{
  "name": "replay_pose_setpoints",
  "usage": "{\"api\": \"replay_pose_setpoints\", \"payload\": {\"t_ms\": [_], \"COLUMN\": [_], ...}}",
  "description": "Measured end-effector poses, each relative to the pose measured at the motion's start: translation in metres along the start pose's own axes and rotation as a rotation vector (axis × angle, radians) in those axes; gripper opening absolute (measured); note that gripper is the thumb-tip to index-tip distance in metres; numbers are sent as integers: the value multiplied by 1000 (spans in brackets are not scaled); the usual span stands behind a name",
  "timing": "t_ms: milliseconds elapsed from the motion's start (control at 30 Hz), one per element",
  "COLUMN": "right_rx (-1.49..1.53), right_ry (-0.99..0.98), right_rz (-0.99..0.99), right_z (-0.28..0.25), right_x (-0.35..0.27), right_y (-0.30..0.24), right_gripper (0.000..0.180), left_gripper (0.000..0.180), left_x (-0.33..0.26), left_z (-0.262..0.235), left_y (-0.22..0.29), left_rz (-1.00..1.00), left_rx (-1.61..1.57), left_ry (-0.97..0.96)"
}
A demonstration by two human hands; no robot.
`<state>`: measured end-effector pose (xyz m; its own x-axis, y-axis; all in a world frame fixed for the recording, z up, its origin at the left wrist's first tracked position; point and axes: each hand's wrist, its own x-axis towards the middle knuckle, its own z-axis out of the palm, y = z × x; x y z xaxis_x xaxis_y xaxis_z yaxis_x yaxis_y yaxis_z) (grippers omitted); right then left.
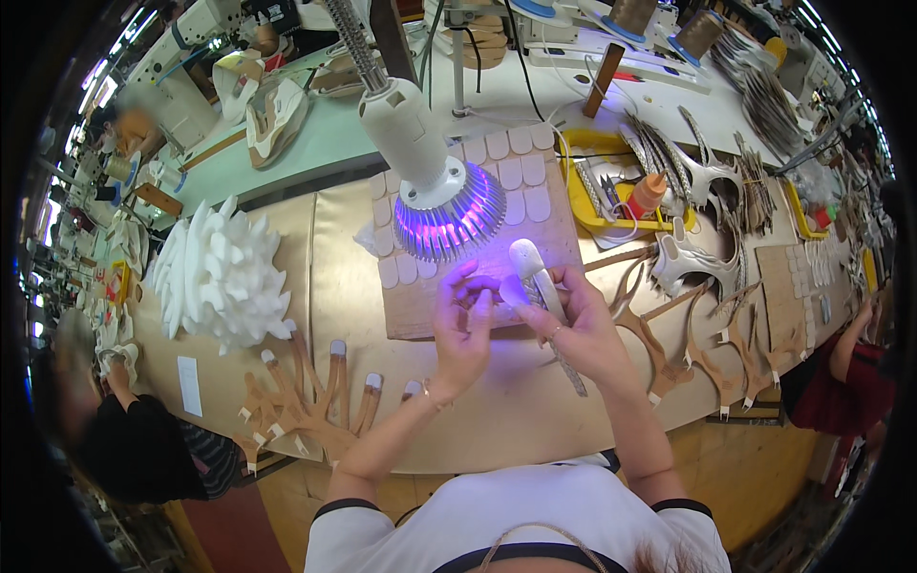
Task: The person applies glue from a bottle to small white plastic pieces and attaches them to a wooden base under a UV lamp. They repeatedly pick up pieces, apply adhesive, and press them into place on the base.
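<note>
Strap (544, 287) in the right grip (583, 329)

Your left forearm (392, 430) and right forearm (640, 435) slant forward and inward, bare. Your left hand (464, 329) is half curled, thumb (480, 315) raised, fingers (450, 288) bent toward your right hand (585, 329), which sits just beside it in a pinching grip, its thumb pointing left
</note>
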<state>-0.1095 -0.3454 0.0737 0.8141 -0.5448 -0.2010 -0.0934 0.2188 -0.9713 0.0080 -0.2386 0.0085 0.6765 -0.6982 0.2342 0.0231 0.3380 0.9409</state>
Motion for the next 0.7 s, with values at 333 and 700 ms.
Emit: {"api": "replay_pose_setpoints", "payload": {"t_ms": [333, 700], "right_rx": [-443, -183], "right_ry": [72, 784], "right_rz": [-191, -631], "right_z": [22, -30], "right_x": [31, -101], "right_y": [-6, -83], "right_gripper": [28, 38], "left_gripper": [30, 30], "left_x": [14, 29], "left_z": [-9, -34], "left_y": [9, 3], "left_rz": [-424, -436], "left_rx": [-424, -451], "left_ry": [254, 92]}}
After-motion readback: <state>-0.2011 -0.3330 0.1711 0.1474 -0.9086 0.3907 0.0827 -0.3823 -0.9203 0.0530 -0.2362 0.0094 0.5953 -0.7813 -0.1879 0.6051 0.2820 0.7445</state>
